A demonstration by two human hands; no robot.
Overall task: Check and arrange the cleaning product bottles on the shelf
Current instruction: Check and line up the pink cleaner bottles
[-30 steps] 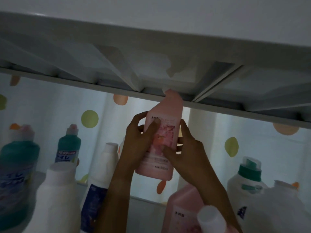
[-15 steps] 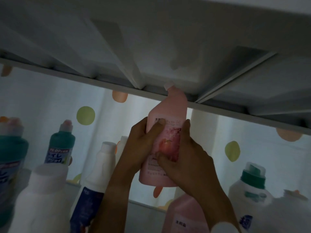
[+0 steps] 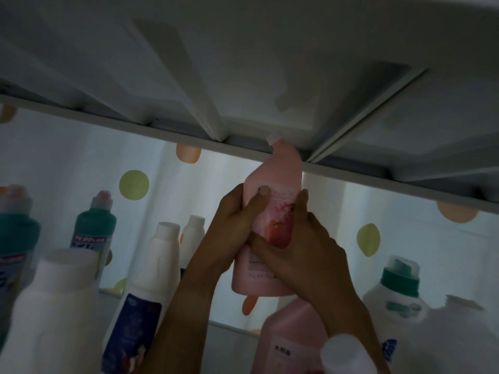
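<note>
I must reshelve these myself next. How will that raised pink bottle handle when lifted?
The pink bottle looks like smooth plastic, so probably stiff but a little slippery; both hands, left and right, grip it. Tall and narrow, it may tip easily once set down. Its cap sits close under the upper shelf, so clearance seems tight.

Two pink bottles point(image 3: 272, 211) (one held), three teal-capped point(image 3: 94, 225), several white point(image 3: 162, 265).

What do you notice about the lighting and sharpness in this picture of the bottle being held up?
Head view: dim and backlit by the pale dotted curtain, so both hands and the shelf underside look dark; the pink bottle is fairly sharp; the near white bottle at lower left is blurred.
</note>
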